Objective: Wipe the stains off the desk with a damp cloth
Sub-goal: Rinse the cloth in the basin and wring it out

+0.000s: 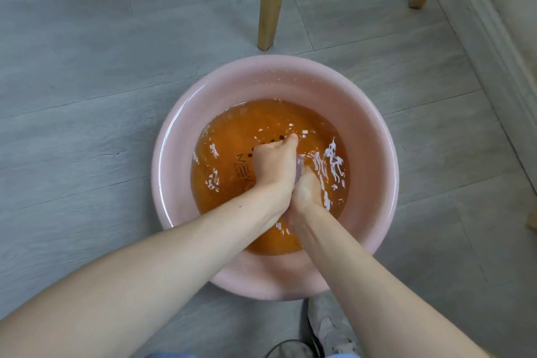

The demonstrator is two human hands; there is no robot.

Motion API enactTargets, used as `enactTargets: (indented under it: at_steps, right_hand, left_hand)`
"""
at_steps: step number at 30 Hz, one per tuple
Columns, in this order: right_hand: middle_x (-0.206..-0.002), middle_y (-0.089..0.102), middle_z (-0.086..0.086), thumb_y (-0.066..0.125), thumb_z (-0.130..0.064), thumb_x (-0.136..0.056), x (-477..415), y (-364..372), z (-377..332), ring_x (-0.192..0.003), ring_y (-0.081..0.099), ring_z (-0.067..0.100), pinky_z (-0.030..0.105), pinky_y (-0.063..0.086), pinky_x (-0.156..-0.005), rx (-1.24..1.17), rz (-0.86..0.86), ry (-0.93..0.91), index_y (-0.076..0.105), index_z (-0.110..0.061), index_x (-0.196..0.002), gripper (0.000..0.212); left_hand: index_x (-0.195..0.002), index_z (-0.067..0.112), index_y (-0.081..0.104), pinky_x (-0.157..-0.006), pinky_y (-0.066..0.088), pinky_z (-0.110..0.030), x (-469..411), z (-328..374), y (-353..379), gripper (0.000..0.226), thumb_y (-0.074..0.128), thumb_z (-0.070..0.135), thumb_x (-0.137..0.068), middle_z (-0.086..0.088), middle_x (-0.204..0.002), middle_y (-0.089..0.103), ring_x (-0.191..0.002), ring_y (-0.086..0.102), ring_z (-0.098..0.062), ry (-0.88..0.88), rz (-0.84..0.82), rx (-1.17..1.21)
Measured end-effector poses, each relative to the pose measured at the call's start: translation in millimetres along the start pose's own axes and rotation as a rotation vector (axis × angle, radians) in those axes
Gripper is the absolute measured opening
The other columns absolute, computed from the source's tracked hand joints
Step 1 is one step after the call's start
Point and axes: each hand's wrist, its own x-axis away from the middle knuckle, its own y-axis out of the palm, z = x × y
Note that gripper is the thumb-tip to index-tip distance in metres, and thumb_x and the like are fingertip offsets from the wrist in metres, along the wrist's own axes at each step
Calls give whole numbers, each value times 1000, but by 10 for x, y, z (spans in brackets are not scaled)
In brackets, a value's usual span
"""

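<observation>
Your two hands meet in the middle of a round pink plastic basin (174, 154), which sits on the grey wood-look plank floor (87, 81). The basin holds orange-tinted water (232, 131), rippled and glinting around your wrists. Your left hand (271, 167) is balled into a fist at the water's surface, thumb stretched forward and fingers wrapped round a purple cloth (298, 173). Only a thin sliver of that purple cloth shows, wedged between your two hands. Your right hand (308, 190) lies tight against the left, lower and partly under the water, its fingers curled in on the same purple cloth. Dark lettering on the basin bottom shows just left of your left hand, too warped to read. Beyond the far rim stand two pale wooden furniture legs (271, 0), the nearer one just behind the basin. A grey shoe (328, 325) pokes out below the near rim.
</observation>
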Motion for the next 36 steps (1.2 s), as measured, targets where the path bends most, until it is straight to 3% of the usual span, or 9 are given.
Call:
enactTargets:
  at_steps: [11,14,17,20,22,25,28,32,36]
  right_hand:
    - [-73,52,9,34,-17,-95,155,83,22,-66,41,24,34,30,-63,523,363,-321,40,-11,-55,42]
    - [-84,57,12,32,-28,-98,93,118,27,-75,49,27,34,35,-68,473,384,-330,50,-11,-63,43]
    - [-57,53,5,28,-47,-100,5,33,-6,-48,50,21,24,39,-45,249,128,-102,56,-15,-60,58]
    - [-35,30,2,27,-45,-101,14,-126,-71,-25,25,8,7,19,-29,-88,-226,283,50,-10,-48,67]
    - [-33,26,1,34,-39,-98,26,-214,-68,-24,20,7,5,17,-27,-84,-411,434,51,-7,-54,56]
    - [-34,30,2,55,-24,-81,133,-215,-91,-34,12,7,8,20,-27,-3,-616,569,53,-5,-64,26]
    - [-34,32,0,44,-22,-83,124,-234,-121,-36,11,6,12,16,-27,30,-623,596,46,-10,-52,33]
    - [-33,31,-1,32,-47,-94,94,-275,-137,-24,23,4,8,16,-26,53,-524,560,39,-13,-43,62]
    - [-31,29,-3,28,-34,-101,147,-130,-71,-22,21,6,5,14,-33,117,-268,381,32,-16,-44,60]
  left_hand:
    - [-46,10,43,-40,32,-18,-101,51,-78,48,61,22,-90,2,-38,42,-37,36,-15,-110,31,-41]
    - [-66,8,55,-58,43,-25,-117,119,-57,32,64,28,-88,-5,-58,53,-52,47,-20,-126,-30,-31]
    - [-75,15,61,-71,50,-26,-90,163,-114,29,63,41,-87,1,-76,65,-72,62,-16,-113,-200,-78]
    - [-87,5,68,-65,49,-18,-118,131,-230,39,62,44,-85,-4,-86,71,-78,65,-11,34,-519,-243]
    - [-89,2,71,-58,46,-17,-145,124,-307,37,64,38,-86,-1,-77,70,-67,63,-5,102,-630,-294]
    - [-90,3,72,-84,52,-22,-177,162,-340,25,64,27,-86,-5,-90,74,-87,69,-13,135,-729,-193]
    - [-72,-1,69,-89,53,-33,-84,235,-297,34,65,32,-82,-15,-74,71,-78,68,-26,125,-844,-207]
    - [-53,8,51,-68,54,-31,48,175,-206,46,65,39,-84,-7,-42,48,-40,48,-16,255,-649,-283]
    - [-59,13,43,-54,37,-35,14,30,-120,46,56,45,-90,-5,-46,38,-44,38,-21,261,-283,-185]
